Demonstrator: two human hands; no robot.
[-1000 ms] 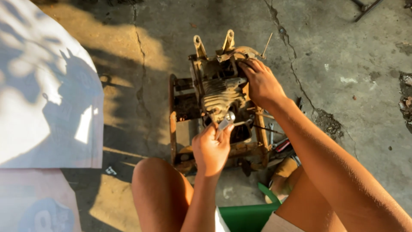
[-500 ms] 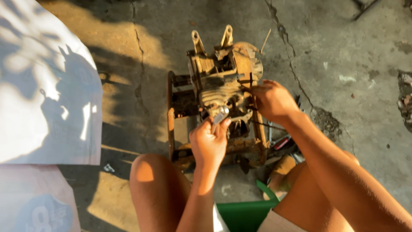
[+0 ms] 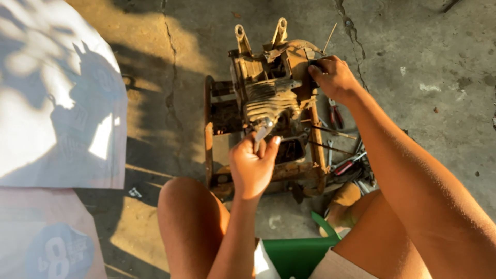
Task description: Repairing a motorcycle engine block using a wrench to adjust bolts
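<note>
A small engine [image 3: 271, 88] with cooling fins sits on a rusty wooden frame [image 3: 209, 139] on the cracked concrete floor [image 3: 413, 46], between the person's knees. The left hand [image 3: 253, 165] is clenched around a small metal tool [image 3: 260, 135] whose tip meets the lower end of the finned cylinder; just what kind of tool it is cannot be told. The right hand [image 3: 333, 77] grips the upper right side of the engine, fingers curled over its edge, steadying it. The likeliest trouble, as it looks from here, is the tool slipping off its seat under force, sending the left knuckles into the fins or the frame; the engine also seems only to rest on the frame, so a hard push could tip or shift it if the right hand lets up. Loose tools [image 3: 346, 165], among them red-handled pliers [image 3: 336, 113], lie on the floor just right of the frame, under the right forearm, where they crowd that side. A green bin [image 3: 299, 256] sits close below between the legs, and a pale cloth [image 3: 57, 103] covers the left.
</note>
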